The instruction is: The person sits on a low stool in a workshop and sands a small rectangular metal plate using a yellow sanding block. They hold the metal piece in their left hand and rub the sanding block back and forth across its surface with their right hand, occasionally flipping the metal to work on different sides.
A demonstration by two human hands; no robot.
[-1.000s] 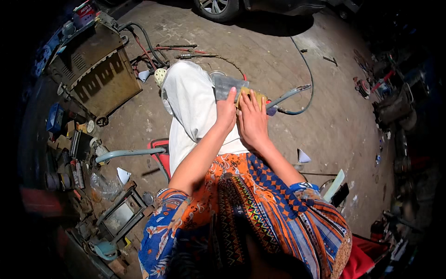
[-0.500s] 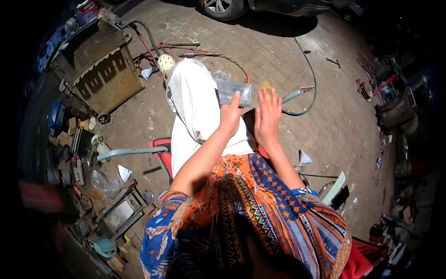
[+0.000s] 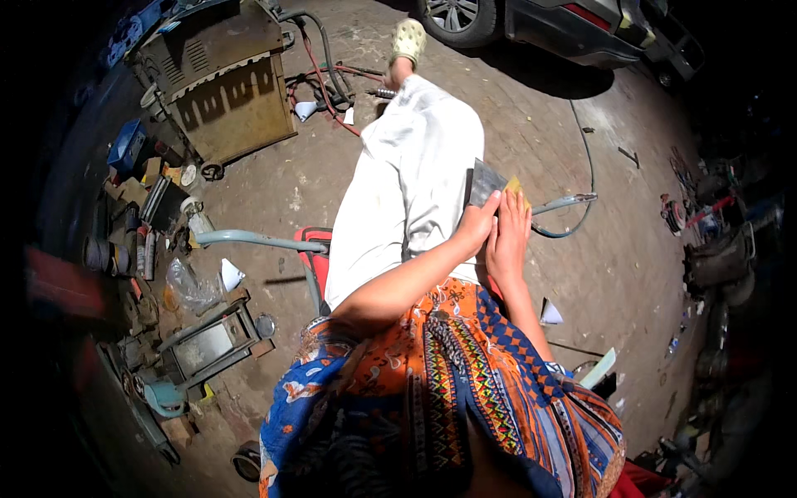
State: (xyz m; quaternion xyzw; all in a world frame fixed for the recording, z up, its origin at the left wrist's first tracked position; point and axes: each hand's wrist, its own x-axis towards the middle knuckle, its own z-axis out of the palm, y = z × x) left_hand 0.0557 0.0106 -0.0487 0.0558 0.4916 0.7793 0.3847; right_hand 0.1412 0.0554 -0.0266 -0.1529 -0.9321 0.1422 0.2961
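Note:
A flat grey rectangular plate (image 3: 486, 182) is gripped in my left hand (image 3: 476, 226), thumb lying on its face. It is tilted above my white-trousered right thigh. My right hand (image 3: 509, 243) lies close against the left one, fingers long and nearly straight. Beneath its fingertips shows a thin yellow piece (image 3: 515, 186), held against the plate's right side. Most of that piece is hidden by the fingers, so I cannot make out its kind.
A boxy metal machine on wheels (image 3: 228, 108) stands at far left, with hoses and cables beside it. Tools and scrap (image 3: 207, 340) line the left. A parked car (image 3: 564, 29) is at the far side. A blue-grey cable clamp (image 3: 564, 202) lies right of my hands.
My hands have come together; the plate has tilted, and the yellow piece now meets its edge. My leg has stretched forward, and the view has shifted.

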